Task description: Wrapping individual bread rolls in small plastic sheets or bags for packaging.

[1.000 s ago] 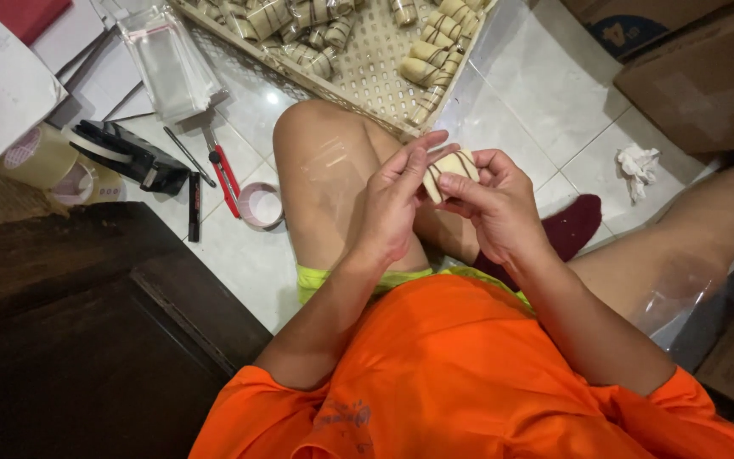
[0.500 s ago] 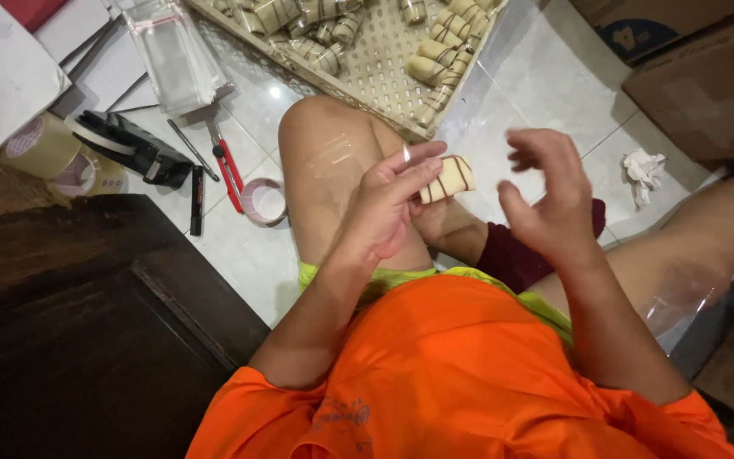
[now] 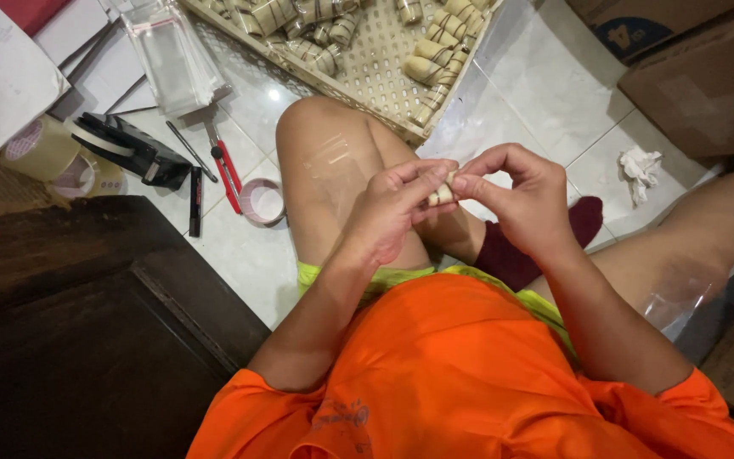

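We look down from our own head at our lap as we sit on a white tiled floor (image 3: 545, 93), wearing an orange shirt (image 3: 460, 374). Our left hand (image 3: 397, 212) and right hand (image 3: 520, 200) meet above our bent left knee. Between them we pinch a small pale roll (image 3: 442, 194) wrapped in clear film; most of it is hidden by our fingers. The left hand's fingers (image 3: 422, 174) curl narrowly around its left end, and the right hand's thumb and forefinger close on its right end, fingertips nearly touching across it.

Just beyond our knee lies a shallow woven tray (image 3: 367, 51) holding many similar pale wrapped rolls (image 3: 435, 59) around its edges. To the left of the tray sits a stack of clear plastic bags (image 3: 172, 55). Near our left knee on the floor are a small ring of tape (image 3: 262, 202), a red-handled cutter (image 3: 228, 166), a dark pen (image 3: 195, 201), a black tape dispenser (image 3: 129, 149) and a big roll of brown packing tape (image 3: 48, 153). A dark wooden cabinet (image 3: 87, 331) fills the lower left. To the right, a crumpled white tissue (image 3: 641, 166) lies on the floor near cardboard boxes (image 3: 707, 76). A dark red cloth (image 3: 511, 251) lies under our right wrist.
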